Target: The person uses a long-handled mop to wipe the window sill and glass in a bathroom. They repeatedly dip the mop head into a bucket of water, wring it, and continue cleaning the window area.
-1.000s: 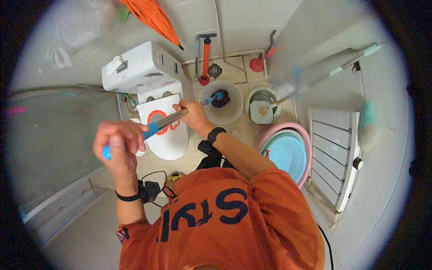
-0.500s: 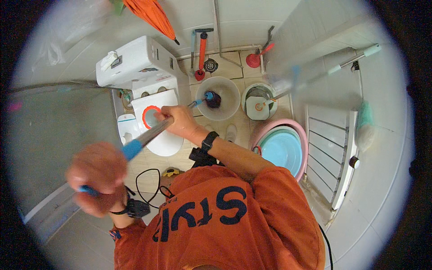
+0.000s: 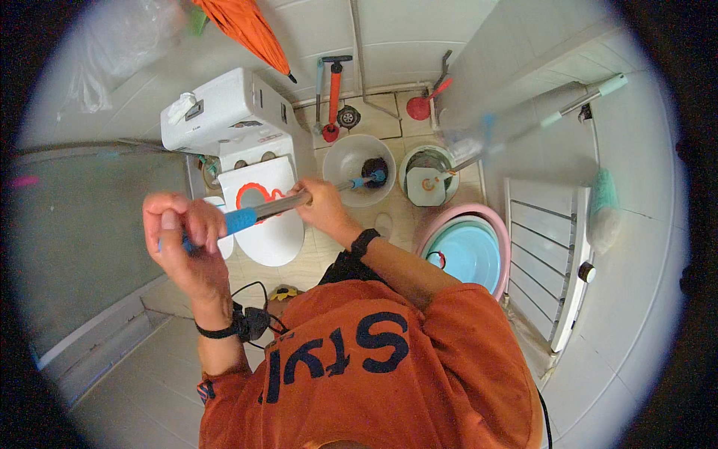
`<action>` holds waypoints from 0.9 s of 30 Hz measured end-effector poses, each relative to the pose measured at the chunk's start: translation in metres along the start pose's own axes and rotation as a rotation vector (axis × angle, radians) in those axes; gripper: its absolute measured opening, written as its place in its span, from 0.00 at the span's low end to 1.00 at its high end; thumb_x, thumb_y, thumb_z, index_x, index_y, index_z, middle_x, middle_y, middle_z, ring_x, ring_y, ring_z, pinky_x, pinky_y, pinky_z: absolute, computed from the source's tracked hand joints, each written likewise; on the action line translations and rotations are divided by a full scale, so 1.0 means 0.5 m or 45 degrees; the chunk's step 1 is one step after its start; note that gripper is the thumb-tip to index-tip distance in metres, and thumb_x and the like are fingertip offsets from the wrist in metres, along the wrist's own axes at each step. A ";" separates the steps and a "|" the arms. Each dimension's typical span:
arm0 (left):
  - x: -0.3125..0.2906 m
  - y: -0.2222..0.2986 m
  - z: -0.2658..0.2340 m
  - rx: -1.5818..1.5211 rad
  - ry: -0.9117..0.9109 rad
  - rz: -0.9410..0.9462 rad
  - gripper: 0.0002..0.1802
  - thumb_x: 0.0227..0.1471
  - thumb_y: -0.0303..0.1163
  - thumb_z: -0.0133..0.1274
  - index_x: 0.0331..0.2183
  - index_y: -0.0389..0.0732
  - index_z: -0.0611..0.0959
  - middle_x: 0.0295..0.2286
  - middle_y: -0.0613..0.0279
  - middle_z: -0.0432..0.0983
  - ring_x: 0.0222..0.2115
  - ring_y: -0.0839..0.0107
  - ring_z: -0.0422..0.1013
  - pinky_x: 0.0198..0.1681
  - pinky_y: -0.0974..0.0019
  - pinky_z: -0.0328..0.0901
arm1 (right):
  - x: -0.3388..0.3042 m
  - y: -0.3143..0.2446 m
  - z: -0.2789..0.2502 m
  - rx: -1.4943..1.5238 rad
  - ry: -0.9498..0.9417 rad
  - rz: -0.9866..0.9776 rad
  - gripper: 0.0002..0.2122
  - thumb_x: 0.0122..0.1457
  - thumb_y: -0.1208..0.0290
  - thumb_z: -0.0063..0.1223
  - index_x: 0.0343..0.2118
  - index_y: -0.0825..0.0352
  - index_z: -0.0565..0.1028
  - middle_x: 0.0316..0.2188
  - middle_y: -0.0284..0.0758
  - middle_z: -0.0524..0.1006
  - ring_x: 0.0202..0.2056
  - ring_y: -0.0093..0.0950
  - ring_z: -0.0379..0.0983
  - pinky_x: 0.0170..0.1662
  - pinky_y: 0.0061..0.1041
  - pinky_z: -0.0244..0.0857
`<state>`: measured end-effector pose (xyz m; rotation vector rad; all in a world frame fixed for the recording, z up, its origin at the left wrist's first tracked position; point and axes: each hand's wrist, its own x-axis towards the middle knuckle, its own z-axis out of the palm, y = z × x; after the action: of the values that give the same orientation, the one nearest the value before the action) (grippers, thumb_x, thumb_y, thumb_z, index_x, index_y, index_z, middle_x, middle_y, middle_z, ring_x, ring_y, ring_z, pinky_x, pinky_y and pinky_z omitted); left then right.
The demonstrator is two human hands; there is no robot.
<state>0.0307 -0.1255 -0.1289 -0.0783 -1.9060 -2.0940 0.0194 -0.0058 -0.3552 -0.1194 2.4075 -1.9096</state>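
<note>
Both my hands are on a long-handled mop; its metal pole (image 3: pixel 283 204) runs across in front of the toilet. My left hand (image 3: pixel 187 232) wraps round the blue grip (image 3: pixel 239 220) at the upper end. Farther down, my right hand (image 3: pixel 323 208) is closed round the metal part. The dark, shaggy mop head (image 3: pixel 375 169) with its blue joint rests inside a whitish round bucket (image 3: pixel 336 150), against the right side of its inner wall.
Left stands a white toilet (image 3: pixel 280 247), its lid marked with a red scalloped ring. Right of the bucket are another pail (image 3: pixel 441 152) with a second pole and stacked pink and blue basins (image 3: pixel 505 247). An orange pump (image 3: pixel 334 93) leans at the back wall.
The mop head has swung from the bucket's middle to its right side. My left hand has moved up and right in the picture; my right hand has shifted slightly right.
</note>
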 end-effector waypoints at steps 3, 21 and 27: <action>0.010 0.046 -0.009 -0.068 0.057 -0.109 0.16 0.62 0.43 0.40 0.27 0.44 0.67 0.12 0.73 0.53 0.10 0.81 0.51 0.15 0.74 0.51 | -0.007 -0.036 0.025 -0.014 -0.103 -0.061 0.13 0.51 0.59 0.59 0.23 0.64 0.77 0.20 0.45 0.76 0.26 0.48 0.74 0.32 0.42 0.66; 0.008 0.001 -0.010 0.244 0.106 0.001 0.13 0.60 0.38 0.46 0.28 0.41 0.68 0.13 0.68 0.60 0.15 0.75 0.62 0.32 0.60 0.68 | 0.035 0.015 0.003 -0.054 -0.013 -0.063 0.11 0.54 0.63 0.54 0.24 0.67 0.78 0.18 0.48 0.74 0.26 0.48 0.74 0.30 0.38 0.67; 0.013 0.053 -0.033 -0.197 -0.319 -0.053 0.15 0.61 0.41 0.42 0.25 0.44 0.65 0.09 0.72 0.55 0.07 0.80 0.52 0.12 0.72 0.52 | -0.010 -0.029 0.001 -0.117 -0.286 -0.112 0.12 0.53 0.60 0.56 0.23 0.65 0.77 0.17 0.44 0.74 0.24 0.48 0.73 0.29 0.39 0.66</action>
<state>0.0339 -0.1446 -0.1039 -0.3535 -1.8889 -2.3519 0.0248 -0.0091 -0.3413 -0.4270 2.3738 -1.7130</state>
